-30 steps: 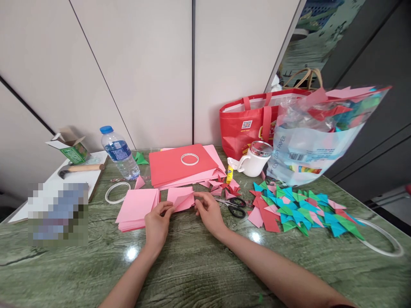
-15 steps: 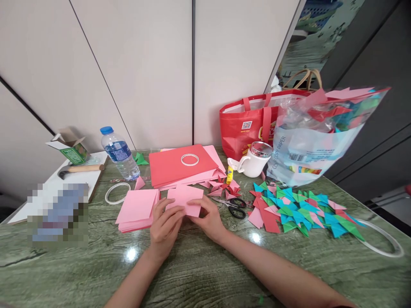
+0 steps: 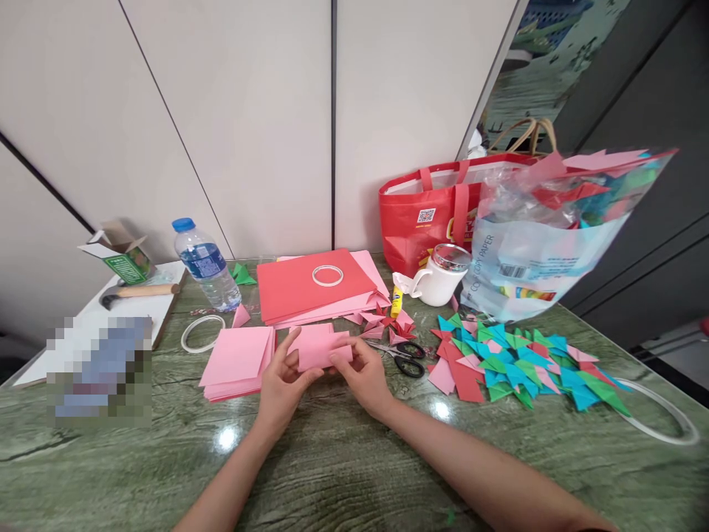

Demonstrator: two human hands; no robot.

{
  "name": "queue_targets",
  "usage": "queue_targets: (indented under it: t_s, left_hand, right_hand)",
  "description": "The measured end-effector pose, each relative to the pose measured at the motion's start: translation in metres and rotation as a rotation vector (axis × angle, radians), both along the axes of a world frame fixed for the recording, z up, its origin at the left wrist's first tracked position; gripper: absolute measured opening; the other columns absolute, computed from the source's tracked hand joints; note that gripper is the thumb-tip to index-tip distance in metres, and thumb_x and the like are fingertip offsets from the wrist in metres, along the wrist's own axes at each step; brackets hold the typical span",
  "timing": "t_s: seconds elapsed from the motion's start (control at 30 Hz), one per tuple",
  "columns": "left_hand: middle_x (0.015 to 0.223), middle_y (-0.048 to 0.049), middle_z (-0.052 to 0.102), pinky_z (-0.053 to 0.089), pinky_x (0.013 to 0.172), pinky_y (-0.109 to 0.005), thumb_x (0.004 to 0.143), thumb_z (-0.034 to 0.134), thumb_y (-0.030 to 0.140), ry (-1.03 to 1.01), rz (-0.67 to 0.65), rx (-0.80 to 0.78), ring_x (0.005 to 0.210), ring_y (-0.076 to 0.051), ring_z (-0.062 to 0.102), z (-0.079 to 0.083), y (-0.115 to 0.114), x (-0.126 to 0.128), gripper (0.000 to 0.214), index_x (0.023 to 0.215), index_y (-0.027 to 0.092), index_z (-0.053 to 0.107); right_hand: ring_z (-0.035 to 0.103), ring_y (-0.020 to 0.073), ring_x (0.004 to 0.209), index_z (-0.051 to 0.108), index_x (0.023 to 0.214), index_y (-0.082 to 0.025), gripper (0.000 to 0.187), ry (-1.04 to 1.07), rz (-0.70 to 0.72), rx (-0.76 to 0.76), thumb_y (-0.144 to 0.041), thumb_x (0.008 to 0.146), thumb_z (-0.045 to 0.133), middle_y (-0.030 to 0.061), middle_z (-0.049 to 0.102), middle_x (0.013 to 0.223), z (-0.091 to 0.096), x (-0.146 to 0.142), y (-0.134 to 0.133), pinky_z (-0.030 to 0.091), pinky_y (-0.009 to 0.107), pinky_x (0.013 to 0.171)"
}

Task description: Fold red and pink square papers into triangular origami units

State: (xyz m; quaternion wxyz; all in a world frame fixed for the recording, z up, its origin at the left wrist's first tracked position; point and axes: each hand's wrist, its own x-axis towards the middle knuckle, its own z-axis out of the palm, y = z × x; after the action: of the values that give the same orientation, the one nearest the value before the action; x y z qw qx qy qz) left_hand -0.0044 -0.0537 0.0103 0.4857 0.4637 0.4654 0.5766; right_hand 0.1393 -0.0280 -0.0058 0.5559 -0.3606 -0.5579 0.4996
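Between my hands is a pink paper square (image 3: 324, 353), its near edge bent up and over toward the far side. My left hand (image 3: 283, 380) has its thumb and fingers on the left end of the sheet. At the right end, my right hand (image 3: 362, 373) pinches the paper between thumb and fingers. Close to my left hand lies a stack of pink squares (image 3: 237, 356) with some red at its edges. Black-handled scissors (image 3: 407, 358) rest just right of my right hand. Small folded pink and red paper pieces (image 3: 382, 323) lie beyond them.
Red and pink sheets (image 3: 299, 288) carry a tape roll (image 3: 327, 275) at the back. A water bottle (image 3: 204, 266) stands left, a white mug (image 3: 440, 277) and glue stick (image 3: 396, 301) right. Folded colored pieces (image 3: 515, 362) lie before a plastic bag (image 3: 532, 258) and red bag (image 3: 410, 222).
The pink square lay open and flat; its near part is now lifted and bent over. My left thumb has come up to the near edge, and the left fingers have shifted to the side.
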Motion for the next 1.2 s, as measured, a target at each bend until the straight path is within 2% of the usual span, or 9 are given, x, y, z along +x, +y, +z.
queue_targets:
  t_s: [0.1,0.17,0.3,0.4,0.6,0.7,0.87,1.2]
  left_hand:
    - [0.083,-0.0038,0.071,0.054,0.070,-0.029,0.060,0.076,0.028,0.024,0.070,-0.061,0.074,-0.018,0.066,-0.002,0.000,-0.001,0.064,0.119,0.017,0.054]
    - [0.078,-0.0042,0.072,0.055,0.067,-0.030,0.056,0.078,0.028,0.031,0.106,-0.075,0.070,-0.019,0.067,-0.003,0.001,-0.001,0.051,0.103,0.014,0.063]
    - [0.078,-0.0048,0.073,0.056,0.059,-0.030,0.056,0.077,0.028,-0.021,0.070,-0.096,0.065,-0.020,0.067,-0.002,0.002,0.000,0.036,0.088,0.013,0.068]
    - [0.078,-0.0047,0.073,0.057,0.055,-0.029,0.054,0.078,0.028,-0.034,0.081,-0.120,0.063,-0.021,0.067,0.001,0.001,0.002,0.032,0.082,0.013,0.069]
    - [0.072,-0.0038,0.073,0.057,0.054,-0.029,0.053,0.078,0.028,-0.054,0.096,-0.129,0.059,-0.020,0.067,0.003,0.001,0.004,0.029,0.076,0.013,0.070]
    - [0.071,-0.0032,0.073,0.057,0.053,-0.028,0.053,0.078,0.027,-0.078,0.093,-0.137,0.058,-0.019,0.067,0.002,0.001,0.004,0.028,0.075,0.013,0.070]
    - [0.068,-0.0023,0.073,0.056,0.052,-0.027,0.052,0.079,0.024,-0.109,0.090,-0.152,0.057,-0.018,0.066,0.002,0.001,0.003,0.026,0.074,0.013,0.070]
    - [0.064,-0.0012,0.071,0.055,0.049,-0.025,0.052,0.080,0.028,-0.081,0.088,-0.159,0.055,-0.017,0.064,0.001,0.001,0.003,0.026,0.069,0.013,0.069]
  right_hand:
    - [0.063,0.0164,0.061,0.044,0.112,-0.023,0.043,0.119,0.058,-0.088,-0.031,0.074,0.065,0.0005,0.064,0.079,-0.002,-0.002,0.000,0.055,0.030,0.058]
    - [0.062,0.0164,0.063,0.043,0.115,-0.023,0.046,0.114,0.082,-0.089,-0.030,0.075,0.064,0.0011,0.064,0.080,-0.003,-0.002,0.000,0.056,0.030,0.058]
    - [0.058,0.0128,0.054,0.052,0.101,-0.022,0.030,0.045,0.060,-0.065,-0.029,0.075,0.064,-0.0001,0.060,0.078,-0.004,-0.002,0.001,0.054,0.027,0.052]
    - [0.057,0.0119,0.054,0.052,0.094,-0.021,0.025,0.047,0.046,-0.076,-0.029,0.074,0.064,-0.0010,0.058,0.076,-0.006,-0.002,0.001,0.054,0.025,0.050]
    - [0.057,0.0134,0.062,0.051,0.096,-0.021,0.027,0.041,0.038,-0.066,-0.029,0.074,0.064,-0.0006,0.057,0.075,-0.010,-0.003,0.002,0.055,0.025,0.051]
    - [0.056,0.0130,0.058,0.053,0.098,-0.021,0.028,0.004,0.031,-0.039,-0.031,0.074,0.064,-0.0005,0.056,0.075,-0.010,-0.002,0.003,0.054,0.024,0.048]
    - [0.056,0.0123,0.051,0.058,0.089,-0.020,0.020,-0.088,0.006,-0.009,-0.034,0.075,0.062,-0.0013,0.055,0.067,-0.010,-0.001,0.003,0.050,0.023,0.045]
    - [0.059,0.0125,0.046,0.057,0.087,-0.019,0.019,-0.121,0.000,-0.009,-0.033,0.076,0.062,-0.0025,0.056,0.063,-0.008,-0.001,0.003,0.047,0.023,0.044]
